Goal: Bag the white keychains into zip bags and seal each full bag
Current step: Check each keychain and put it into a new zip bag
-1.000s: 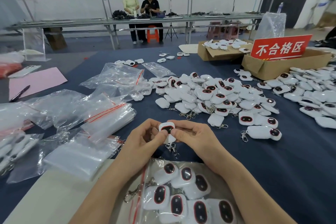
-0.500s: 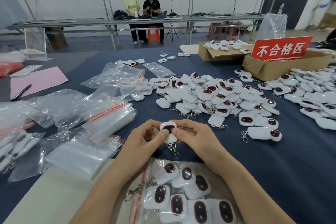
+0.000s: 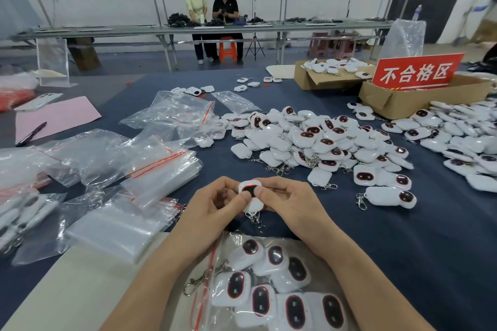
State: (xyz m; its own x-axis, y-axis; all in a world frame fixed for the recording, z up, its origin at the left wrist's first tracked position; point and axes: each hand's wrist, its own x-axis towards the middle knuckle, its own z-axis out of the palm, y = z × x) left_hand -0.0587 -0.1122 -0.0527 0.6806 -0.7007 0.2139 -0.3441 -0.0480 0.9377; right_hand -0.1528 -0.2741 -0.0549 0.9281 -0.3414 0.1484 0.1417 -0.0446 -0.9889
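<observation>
**Table.** Dark blue cloth-covered work table (image 3: 403, 250); it carries all the stock within arm's reach of the seated person.

**Loose stock.** Heap of white rounded plastic keychains with dark red-rimmed oval faces and metal clasps (image 3: 317, 140) at table centre. A second heap (image 3: 462, 140) lies at the right edge. Both are unsorted and apparently waiting to be bagged.

**Rejects.** Open brown cardboard box (image 3: 398, 102) at far right, carrying a red sign with white characters (image 3: 416, 72) that reads "不合格区". Judged to be kept well apart so that faulty pieces stay out of the bags. The wall posters behind are too small to read.

**Bag supply.** Stack of empty clear plastic zip bags with red seal strips (image 3: 161, 169), to the left of the hands.

**Bag in work.** Clear zip bag, partly filled (image 3: 207, 285), lying between the forearms, nearest the person. It holds several keychains face up, and one clasp pokes out past the red strip, so it is judged not yet sealed.

**Hands.** Left hand (image 3: 212, 204) and right hand (image 3: 290, 201) meet just above that bag, fingers curled, both pinching one piece.

**Piece in hand.** One white keychain (image 3: 254, 204), face up with a thumb on it and its clasp (image 3: 256, 219) dangling. This is probably a check before it is dropped into the bag.
</observation>
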